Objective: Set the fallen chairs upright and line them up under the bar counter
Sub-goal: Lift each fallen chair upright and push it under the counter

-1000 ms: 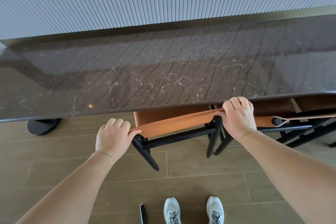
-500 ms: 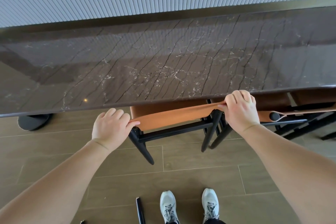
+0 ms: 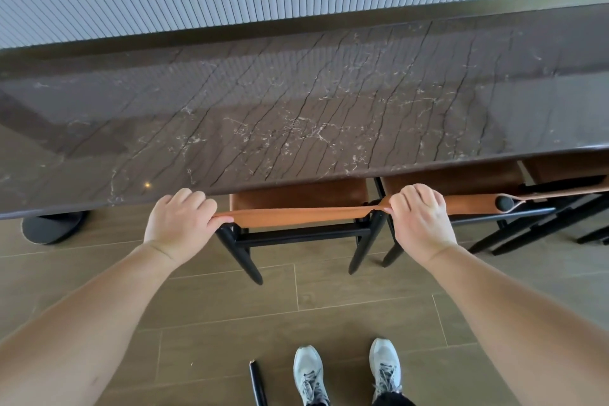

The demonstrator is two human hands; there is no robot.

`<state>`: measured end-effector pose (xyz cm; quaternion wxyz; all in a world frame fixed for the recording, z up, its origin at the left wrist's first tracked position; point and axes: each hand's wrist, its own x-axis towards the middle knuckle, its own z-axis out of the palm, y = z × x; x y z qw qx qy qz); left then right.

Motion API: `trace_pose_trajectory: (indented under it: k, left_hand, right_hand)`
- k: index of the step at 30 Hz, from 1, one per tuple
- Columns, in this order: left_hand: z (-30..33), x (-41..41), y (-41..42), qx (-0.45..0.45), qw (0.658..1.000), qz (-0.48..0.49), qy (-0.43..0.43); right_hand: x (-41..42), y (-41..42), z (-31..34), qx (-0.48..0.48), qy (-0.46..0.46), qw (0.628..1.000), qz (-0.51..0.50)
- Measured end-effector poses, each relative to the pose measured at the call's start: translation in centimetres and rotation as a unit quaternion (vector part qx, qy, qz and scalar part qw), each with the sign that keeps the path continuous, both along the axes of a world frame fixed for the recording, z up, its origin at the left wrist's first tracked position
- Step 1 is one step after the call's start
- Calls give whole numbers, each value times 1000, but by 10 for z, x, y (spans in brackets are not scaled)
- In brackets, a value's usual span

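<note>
chair [image 3: 298,212] pushed further under worktop [image 3: 296,115] than a second ago | my left hand [image 3: 179,222], right hand [image 3: 420,224] curled round its leather backrest | upright, left of neighbour chair [image 3: 468,199] | nearly aligned

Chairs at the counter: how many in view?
3. One in the middle, both hands on its backrest; a second just to its right; a third cut off at the right edge. All sit partly under the counter, which may hide more.
</note>
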<state>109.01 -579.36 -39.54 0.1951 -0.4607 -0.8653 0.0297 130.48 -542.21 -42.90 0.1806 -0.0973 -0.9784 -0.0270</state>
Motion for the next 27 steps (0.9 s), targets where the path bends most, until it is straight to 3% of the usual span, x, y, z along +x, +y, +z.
trace_pose_trajectory:
  k: [12, 27]
  left_hand:
    - [-12, -9, -21, 14, 999, 33, -24]
    - [-24, 13, -11, 12, 998, 47, -46]
  right_hand:
    - [-10, -28, 1, -8, 14, 1000, -6]
    - [-6, -26, 2, -66, -74, 993, -65]
